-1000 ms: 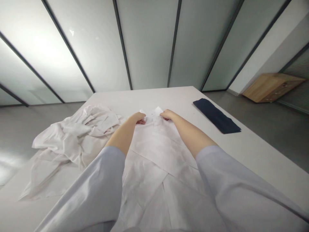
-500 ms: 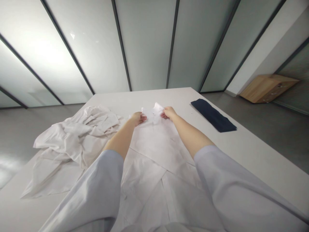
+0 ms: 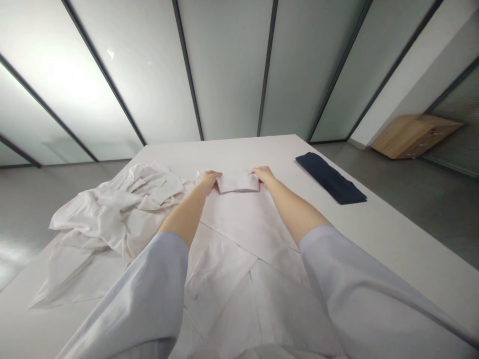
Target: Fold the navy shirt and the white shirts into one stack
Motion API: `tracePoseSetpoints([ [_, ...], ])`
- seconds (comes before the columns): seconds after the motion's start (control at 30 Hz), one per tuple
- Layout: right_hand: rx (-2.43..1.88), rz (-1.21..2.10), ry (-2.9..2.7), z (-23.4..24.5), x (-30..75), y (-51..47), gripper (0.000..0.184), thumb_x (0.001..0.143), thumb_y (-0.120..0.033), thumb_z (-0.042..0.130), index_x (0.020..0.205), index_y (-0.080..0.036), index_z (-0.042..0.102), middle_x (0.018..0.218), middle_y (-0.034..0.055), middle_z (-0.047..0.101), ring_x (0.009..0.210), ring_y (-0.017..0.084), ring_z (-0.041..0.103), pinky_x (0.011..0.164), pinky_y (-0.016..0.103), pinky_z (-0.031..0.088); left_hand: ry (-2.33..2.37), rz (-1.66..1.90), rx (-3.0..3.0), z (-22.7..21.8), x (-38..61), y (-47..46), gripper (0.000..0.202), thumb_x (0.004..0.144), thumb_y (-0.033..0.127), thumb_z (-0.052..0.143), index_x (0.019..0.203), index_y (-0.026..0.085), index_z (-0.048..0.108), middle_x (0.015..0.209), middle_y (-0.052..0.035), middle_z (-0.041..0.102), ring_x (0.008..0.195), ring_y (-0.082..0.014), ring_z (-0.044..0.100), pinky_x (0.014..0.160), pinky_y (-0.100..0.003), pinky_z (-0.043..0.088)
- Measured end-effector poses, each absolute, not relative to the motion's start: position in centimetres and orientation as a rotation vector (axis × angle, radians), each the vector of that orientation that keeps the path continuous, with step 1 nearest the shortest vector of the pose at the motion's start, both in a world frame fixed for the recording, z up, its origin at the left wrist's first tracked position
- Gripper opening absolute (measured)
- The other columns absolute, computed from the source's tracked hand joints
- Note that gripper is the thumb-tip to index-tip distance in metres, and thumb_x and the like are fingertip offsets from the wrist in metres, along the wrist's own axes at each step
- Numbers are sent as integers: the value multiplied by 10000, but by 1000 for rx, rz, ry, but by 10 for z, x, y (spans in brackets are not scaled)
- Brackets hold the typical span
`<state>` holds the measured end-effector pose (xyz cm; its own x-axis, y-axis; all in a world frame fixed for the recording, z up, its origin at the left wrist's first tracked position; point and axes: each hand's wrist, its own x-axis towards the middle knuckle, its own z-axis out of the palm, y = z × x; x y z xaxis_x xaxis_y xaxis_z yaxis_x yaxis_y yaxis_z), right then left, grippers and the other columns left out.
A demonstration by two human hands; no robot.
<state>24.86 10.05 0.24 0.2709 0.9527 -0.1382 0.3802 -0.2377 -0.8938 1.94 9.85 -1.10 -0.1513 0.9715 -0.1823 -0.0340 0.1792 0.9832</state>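
Note:
A white shirt [image 3: 239,234] lies spread flat on the white table [image 3: 392,239] in front of me, its sides folded inward. At its far end the collar [image 3: 237,182] is stretched level between my hands. My left hand [image 3: 208,178] pinches the collar's left end, fingers closed. At the collar's right end my right hand [image 3: 264,174] grips it the same way. Pale blue sleeves cover both of my upper arms near the bottom of the view.
A crumpled heap of white garments [image 3: 112,214] lies on the table to the left of the shirt. A folded dark navy cloth [image 3: 331,184] rests at the right far side. Frosted glass panels stand behind the table, a wooden cabinet [image 3: 415,134] at far right.
The collar was bunched and sticking up between my hands. Both hands have moved apart and slightly farther away, and the collar now lies pulled flat and straight.

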Motion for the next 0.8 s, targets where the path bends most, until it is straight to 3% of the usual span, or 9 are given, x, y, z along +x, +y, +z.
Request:
tracePoseSetpoints([
  [0.2, -1825, 904, -1316, -9, 250, 103, 184, 711, -84, 587, 848, -108, 707, 588, 6, 609, 608, 149, 606, 563, 215, 431, 1571, 1114, 1147, -15, 23, 99, 402, 697, 130, 679, 1087, 212, 629, 817, -41, 676, 826, -214, 691, 747, -331, 555],
  [0.33, -1884, 709, -1470, -7, 251, 100, 303, 711, -83, 617, 996, -133, 704, 919, 85, 699, 901, 201, 643, 772, 253, 470, 1894, 936, 1524, -8, 19, 87, 556, 684, 87, 664, 1225, 196, 589, 1098, -126, 667, 1098, -280, 624, 938, -375, 491],
  [0.43, -1930, 226, -1742, -2, 245, 91, 390, 792, -178, 606, 1180, -162, 640, 1232, 157, 601, 1121, 260, 561, 936, 345, 438, 2105, 839, 1925, 0, 22, 73, 560, 765, 152, 612, 1312, 230, 519, 1301, -136, 563, 1232, -283, 528, 1028, -398, 421],
  [0.53, -1868, -29, -1975, -1, 235, 82, 399, 909, -303, 491, 1278, -179, 577, 1330, 176, 529, 1233, 292, 473, 1035, 415, 363, 2050, 744, 2214, 0, 33, 61, 501, 866, 320, 536, 1355, 220, 485, 1393, -145, 488, 1331, -304, 417, 1101, -437, 333],
  [0.67, -1914, 145, -2231, -16, 231, 74, 580, 958, -530, 361, 1426, -198, 450, 1484, 158, 413, 1385, 333, 312, 1126, 478, 210, 1974, 362, 2236, -14, 46, 54, 667, 900, 538, 429, 1452, 165, 396, 1539, -184, 334, 1437, -377, 231, 1154, -514, 185],
  [0.8, -2065, 265, -2223, -31, 247, 75, 685, 952, -611, 278, 1491, -196, 354, 1593, 158, 225, 1452, 354, 180, 1145, 520, 118, 2077, 232, 2145, -26, 41, 54, 728, 904, 589, 349, 1485, 150, 358, 1576, -192, 263, 1458, -395, 175, 1159, -537, 133],
])
